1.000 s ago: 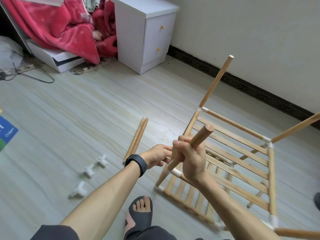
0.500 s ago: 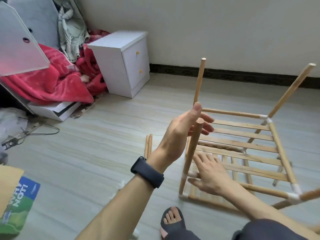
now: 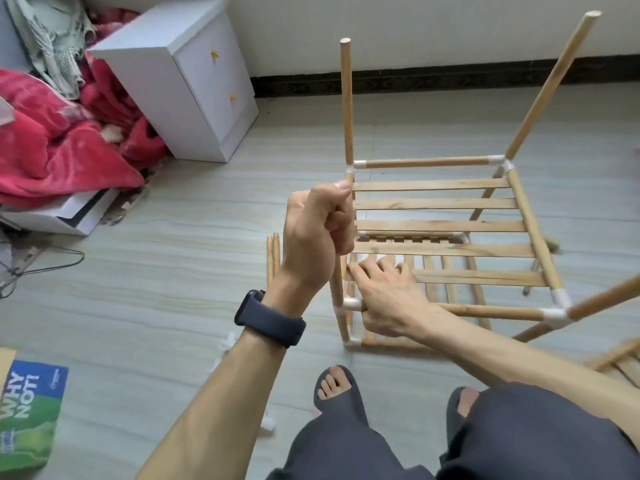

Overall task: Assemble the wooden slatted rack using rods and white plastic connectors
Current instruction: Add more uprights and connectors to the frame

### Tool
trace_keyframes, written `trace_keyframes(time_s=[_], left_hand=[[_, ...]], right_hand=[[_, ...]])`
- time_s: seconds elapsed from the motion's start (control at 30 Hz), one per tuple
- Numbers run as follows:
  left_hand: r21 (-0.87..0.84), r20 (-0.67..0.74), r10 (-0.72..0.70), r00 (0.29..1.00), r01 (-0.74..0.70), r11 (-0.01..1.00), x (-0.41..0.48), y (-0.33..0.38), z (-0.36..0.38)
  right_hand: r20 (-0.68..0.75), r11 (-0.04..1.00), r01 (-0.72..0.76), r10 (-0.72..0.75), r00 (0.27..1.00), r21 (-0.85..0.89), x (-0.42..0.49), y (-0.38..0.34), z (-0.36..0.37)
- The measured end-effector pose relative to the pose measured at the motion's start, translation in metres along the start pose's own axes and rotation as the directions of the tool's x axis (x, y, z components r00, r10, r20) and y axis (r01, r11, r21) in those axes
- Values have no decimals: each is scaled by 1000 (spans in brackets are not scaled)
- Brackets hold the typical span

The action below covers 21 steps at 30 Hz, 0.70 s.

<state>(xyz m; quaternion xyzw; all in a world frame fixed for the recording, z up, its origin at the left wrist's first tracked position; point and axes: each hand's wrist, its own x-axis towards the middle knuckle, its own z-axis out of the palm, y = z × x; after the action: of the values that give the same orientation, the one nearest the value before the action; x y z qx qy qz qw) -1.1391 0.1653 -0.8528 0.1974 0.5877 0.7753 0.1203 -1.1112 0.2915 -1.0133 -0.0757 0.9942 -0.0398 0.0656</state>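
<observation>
The wooden slatted rack stands on the floor in front of me, its rods joined by white plastic connectors. Two upright rods rise from its far corners. My left hand grips the upper part of the near-left upright rod, hiding its top end. My right hand rests with spread fingers on a front slat and on the front rod, just right of the corner connector. Two loose rods lie on the floor left of the rack. Loose connectors lie near my left forearm.
A white two-drawer cabinet stands at the back left beside a red blanket. A printed bag lies at the lower left. My sandalled feet are just in front of the rack. Another slatted panel shows at the right edge.
My left hand went from an open palm against the near-left rod's top to a grip round it. My right hand let go of that rod earlier and now rests on the front slat.
</observation>
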Motion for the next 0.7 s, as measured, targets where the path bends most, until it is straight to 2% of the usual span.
trace_keyframes(time_s=[0.2,0.53,0.7], left_hand=[[-54,105,-53,993,59,997,-3,-4,-11],[92,-10,-15,1000,16,996,-6,13,0],[37,-58,10,998,-8,999,-6,7,9]], right_hand=[[-4,999,39,-39,999,31,0,3,2],[14,996,6,-7,1000,91,-4,0,-6],[23,995,9,-11,1000,98,-4,2,-7]])
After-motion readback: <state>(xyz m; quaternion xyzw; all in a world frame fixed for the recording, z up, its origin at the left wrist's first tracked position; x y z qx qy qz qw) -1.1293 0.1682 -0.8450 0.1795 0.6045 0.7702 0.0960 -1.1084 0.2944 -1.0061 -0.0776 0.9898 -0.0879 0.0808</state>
